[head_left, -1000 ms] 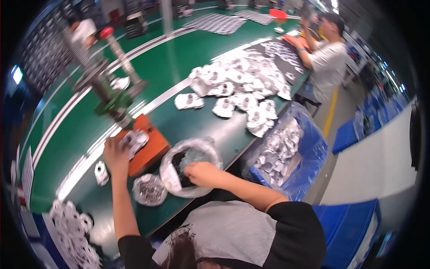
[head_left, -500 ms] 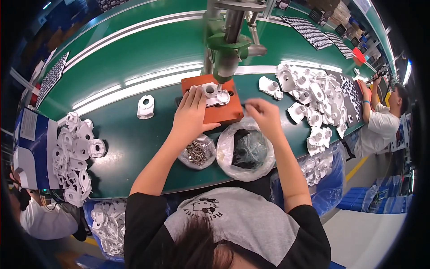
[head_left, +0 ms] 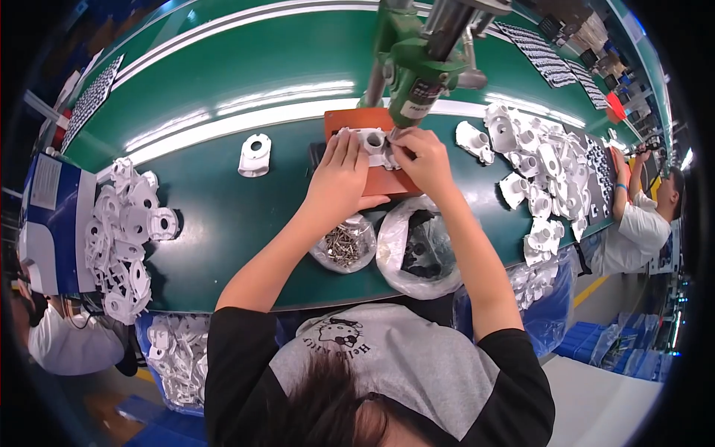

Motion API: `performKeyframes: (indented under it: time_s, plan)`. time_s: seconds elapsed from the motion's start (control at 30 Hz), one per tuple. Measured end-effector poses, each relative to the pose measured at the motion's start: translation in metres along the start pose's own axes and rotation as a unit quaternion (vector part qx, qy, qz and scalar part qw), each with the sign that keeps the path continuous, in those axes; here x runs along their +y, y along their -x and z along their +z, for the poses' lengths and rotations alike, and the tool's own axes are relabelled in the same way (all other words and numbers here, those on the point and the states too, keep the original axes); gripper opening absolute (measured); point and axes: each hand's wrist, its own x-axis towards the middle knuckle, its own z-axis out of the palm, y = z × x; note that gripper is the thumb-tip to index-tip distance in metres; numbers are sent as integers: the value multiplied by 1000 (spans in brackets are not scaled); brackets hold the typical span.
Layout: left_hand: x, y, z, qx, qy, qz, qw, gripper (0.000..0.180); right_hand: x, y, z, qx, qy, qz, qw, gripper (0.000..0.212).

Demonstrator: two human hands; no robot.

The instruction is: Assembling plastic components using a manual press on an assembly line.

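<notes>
On the bench (head_left: 208, 246), the press (head_left: 417, 71) stands over the orange block (head_left: 391, 183), the lined bowl (head_left: 392, 279) in front, all as half a second ago. The left hand (head_left: 339, 173) stays laid flat, fingers outstretched; the right hand (head_left: 423, 155), then in the air beside the block, has reached in, fingers bent close together, clamped on what I cannot tell. Both meet the white part (head_left: 377, 159), still on the block.
</notes>
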Motion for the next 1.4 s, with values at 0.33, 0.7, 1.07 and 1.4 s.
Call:
performKeyframes:
  time_s: [0.33, 0.7, 1.07, 1.4]
  plan:
    - [-6, 2, 3, 39, 50, -4, 998, 87, -35, 7, -3, -43, 160, -117, 979, 17]
    - [-8, 7, 9, 69, 28, -10, 997, 84, -105, 55, -8, -91, 13, -60, 994, 20]
    - [-8, 6, 6, 51, 32, -13, 998, 85, -128, 86, 32, -173, 62, -115, 976, 15]
    - [-8, 5, 6, 59, 36, -8, 998, 85, -132, 80, 33, -165, 97, -94, 977, 11]
